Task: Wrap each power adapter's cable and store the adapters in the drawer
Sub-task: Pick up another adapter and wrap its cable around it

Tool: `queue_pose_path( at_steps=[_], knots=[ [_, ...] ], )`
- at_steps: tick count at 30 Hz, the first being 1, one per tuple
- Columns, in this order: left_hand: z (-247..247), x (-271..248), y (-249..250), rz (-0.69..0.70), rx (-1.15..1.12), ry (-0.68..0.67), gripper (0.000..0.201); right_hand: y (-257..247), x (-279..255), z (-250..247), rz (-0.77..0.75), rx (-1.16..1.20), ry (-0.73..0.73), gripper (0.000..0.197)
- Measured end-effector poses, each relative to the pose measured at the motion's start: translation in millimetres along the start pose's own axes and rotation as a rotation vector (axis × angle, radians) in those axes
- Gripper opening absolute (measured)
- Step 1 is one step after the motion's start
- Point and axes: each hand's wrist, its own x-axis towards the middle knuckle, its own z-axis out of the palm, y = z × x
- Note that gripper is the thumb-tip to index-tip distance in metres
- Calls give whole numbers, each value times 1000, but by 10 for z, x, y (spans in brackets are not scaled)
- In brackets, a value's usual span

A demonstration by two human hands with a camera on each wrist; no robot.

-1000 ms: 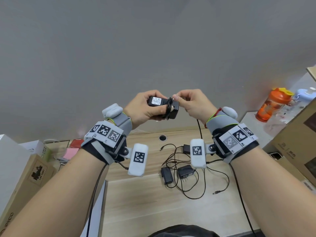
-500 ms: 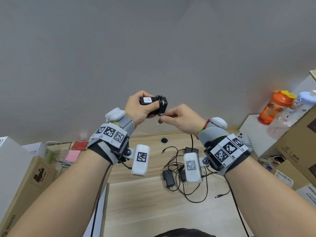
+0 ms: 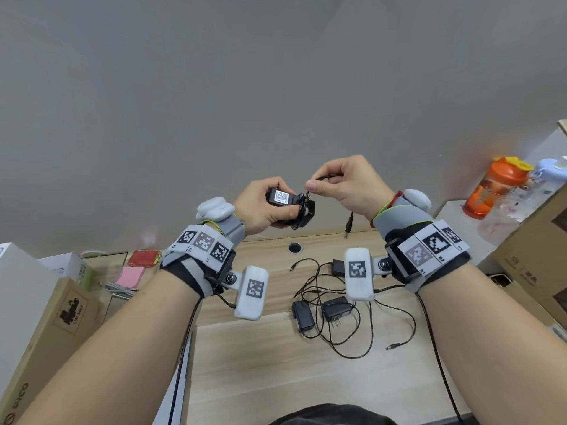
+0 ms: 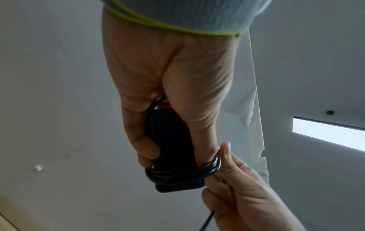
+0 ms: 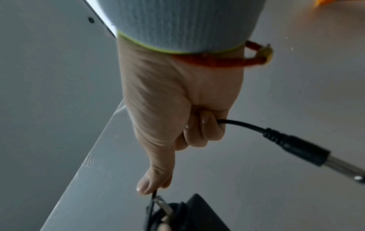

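My left hand [image 3: 264, 207] grips a black power adapter [image 3: 288, 201] raised above the desk, its white label facing up. Several turns of its thin black cable [image 4: 183, 173] are wound round the adapter body [image 4: 173, 150]. My right hand [image 3: 343, 185] pinches that cable [image 5: 239, 123] just above the adapter, and the barrel plug [image 3: 349, 227] dangles under the right wrist. In the right wrist view the plug [image 5: 304, 150] sticks out past my curled fingers. Three more black adapters [image 3: 302, 315] [image 3: 336, 309] [image 3: 339, 266] lie on the wooden desk [image 3: 264, 363] in a tangle of loose cables [image 3: 352, 338].
Cardboard boxes [image 3: 40, 332] stand at the left, with pink and red packets [image 3: 132, 276] behind them. More boxes [image 3: 534, 246] stand at the right. An orange bottle [image 3: 491, 188] sits on a white ledge. A round cable hole [image 3: 295, 247] is at the desk's back edge.
My right hand rose from under the adapter to above its right end, carrying the cable up. The free cable end is now short, with the plug lifted off the desk and hanging.
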Motion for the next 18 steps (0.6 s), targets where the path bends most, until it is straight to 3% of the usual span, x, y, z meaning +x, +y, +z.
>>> queue_pose_path(
  at_steps=[9, 18],
  knots=[
    [70, -59, 153, 41, -114, -80, 21, 197, -23, 67, 19, 34, 93, 22],
    [132, 17, 223, 37, -480, 30, 22, 259, -116, 340, 163, 172, -18, 32]
  ],
)
